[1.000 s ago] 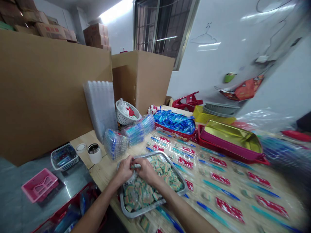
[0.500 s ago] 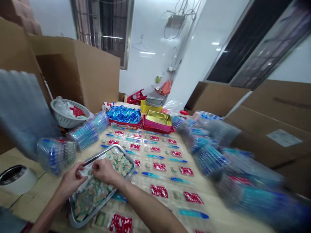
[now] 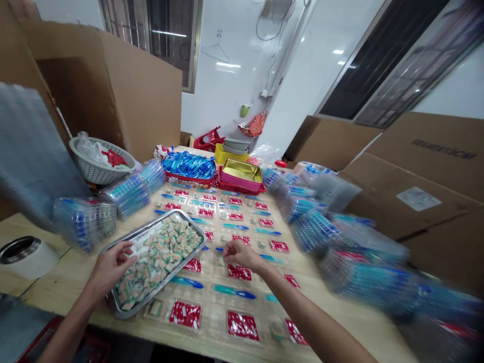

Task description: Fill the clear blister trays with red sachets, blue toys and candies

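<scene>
A metal tray point(image 3: 204, 242) holds many small pale-orange and green blocks point(image 3: 174, 239), with white bits along its left part. My left hand point(image 3: 113, 264) is at the tray's left side, fingers curled in toward the thumb; whatever may be in them is hidden. My right hand point(image 3: 242, 254) reaches over the rows of clear plastic blister packs, thumb and fingertips pinched just above a small block point(image 3: 221, 261). I cannot tell whether that block is gripped or lies in the pack. Red patterned packets point(image 3: 239, 272) and blue pens or handles point(image 3: 234, 291) lie in the packs.
Stacked filled packs line the left point(image 3: 126, 194) and right point(image 3: 315, 227) sides. A red tub of blue pieces point(image 3: 189, 166) and a gold-lined pink tin point(image 3: 242, 171) stand behind. A white container point(image 3: 28, 257) sits left, below a grey basket point(image 3: 102, 161). Cardboard boxes point(image 3: 143, 85) rise beyond.
My hands were together over the tray, fingers pinched at something small. My right hand has moved right, over the packs; my left has stayed at the tray. The view has shifted slightly.
</scene>
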{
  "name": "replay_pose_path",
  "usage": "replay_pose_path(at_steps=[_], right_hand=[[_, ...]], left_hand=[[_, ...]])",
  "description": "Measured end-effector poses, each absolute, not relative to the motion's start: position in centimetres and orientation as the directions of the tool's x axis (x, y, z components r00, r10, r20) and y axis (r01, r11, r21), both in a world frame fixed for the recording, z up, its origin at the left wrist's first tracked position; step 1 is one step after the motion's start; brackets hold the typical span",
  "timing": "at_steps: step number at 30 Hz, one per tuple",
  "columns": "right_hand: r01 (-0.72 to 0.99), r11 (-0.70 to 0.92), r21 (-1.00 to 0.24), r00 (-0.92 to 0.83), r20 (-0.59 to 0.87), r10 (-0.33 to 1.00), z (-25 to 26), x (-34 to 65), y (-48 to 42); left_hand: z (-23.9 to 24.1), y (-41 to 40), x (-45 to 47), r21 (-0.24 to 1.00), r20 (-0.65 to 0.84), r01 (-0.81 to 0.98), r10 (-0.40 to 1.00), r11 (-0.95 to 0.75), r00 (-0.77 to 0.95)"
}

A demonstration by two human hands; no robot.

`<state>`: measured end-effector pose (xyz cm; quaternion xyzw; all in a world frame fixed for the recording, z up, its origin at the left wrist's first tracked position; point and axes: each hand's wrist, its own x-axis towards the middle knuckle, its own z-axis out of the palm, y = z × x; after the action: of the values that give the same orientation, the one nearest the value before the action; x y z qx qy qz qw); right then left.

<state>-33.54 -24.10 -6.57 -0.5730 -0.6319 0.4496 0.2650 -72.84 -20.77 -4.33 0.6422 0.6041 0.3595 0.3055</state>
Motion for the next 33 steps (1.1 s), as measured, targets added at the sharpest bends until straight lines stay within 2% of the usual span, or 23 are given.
replay_pose_path(at_steps=[5, 10, 14, 18, 28, 33], right_hand=[[0.656, 0.013, -0.755, -0.188, -0.147, 0.971, -7.7, -34.8, -25.3], [0.834, 0.115, -0.539, -0.156, -0.031, 0.987, -7.7, -35.9, -26.3], [0.900, 0.191, -0.393, -0.200, 0.017, 0.980, -8.3, -36.7, -27.3], [0.917, 0.243, -0.315, -0.245, 0.033, 0.969, -8.3, -37.0, -27.7], [0.891, 0.224, -0.395, -0.257, -0.030, 0.966, -6.5, -36.4, -27.2], [0.885, 0.259, -0.387, -0.302, -0.054, 0.952, -7.9, -35.9, -26.2]], left_hand=[[-4.1, -21.3, -72.6, 0.825, 0.089, 0.560, 0.996, -0.077, 0.005], [-4.6, -21.6, -73.2, 0.819, 0.075, 0.570, 0.997, -0.059, -0.005], [-5.1, -21.5, -73.5, 0.815, 0.077, 0.576, 0.997, -0.061, -0.004], [-5.3, -21.6, -73.5, 0.816, 0.100, 0.572, 0.995, -0.079, -0.006], [-6.2, -21.3, -74.2, 0.823, 0.105, 0.562, 0.994, -0.080, -0.013], [-5.9, -21.4, -74.5, 0.730, 0.164, 0.671, 0.986, -0.129, 0.012]])
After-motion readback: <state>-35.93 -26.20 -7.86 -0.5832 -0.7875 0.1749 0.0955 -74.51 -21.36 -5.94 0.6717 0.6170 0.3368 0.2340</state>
